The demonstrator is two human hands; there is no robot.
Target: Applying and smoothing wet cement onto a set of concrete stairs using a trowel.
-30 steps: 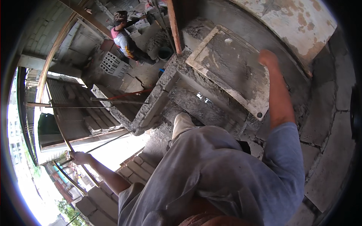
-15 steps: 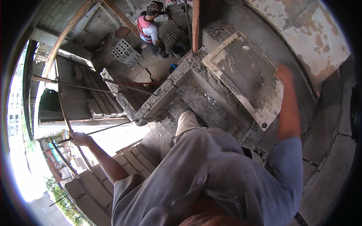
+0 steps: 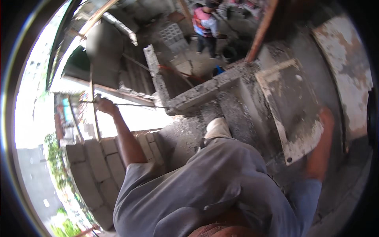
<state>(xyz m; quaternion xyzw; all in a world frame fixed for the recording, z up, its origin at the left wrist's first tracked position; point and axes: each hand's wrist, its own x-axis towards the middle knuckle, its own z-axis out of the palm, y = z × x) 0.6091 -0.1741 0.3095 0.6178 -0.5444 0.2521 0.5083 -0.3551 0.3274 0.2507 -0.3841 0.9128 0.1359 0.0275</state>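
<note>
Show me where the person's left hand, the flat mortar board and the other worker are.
left hand [image 3: 103, 104], head view, on the knuckles, closed around a thin rod.
mortar board [image 3: 294, 100], head view, on its grey middle.
other worker [image 3: 206, 24], head view, on the back of the striped shirt.

Rough grey concrete blocks [image 3: 98, 170], mortar-crusted wooden board [image 3: 294, 106].

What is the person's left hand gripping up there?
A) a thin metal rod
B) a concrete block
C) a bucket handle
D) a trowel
A: the left hand is closed around a thin metal rod that runs sideways above the stacked grey blocks; there is no bucket, trowel or block in it.
</note>
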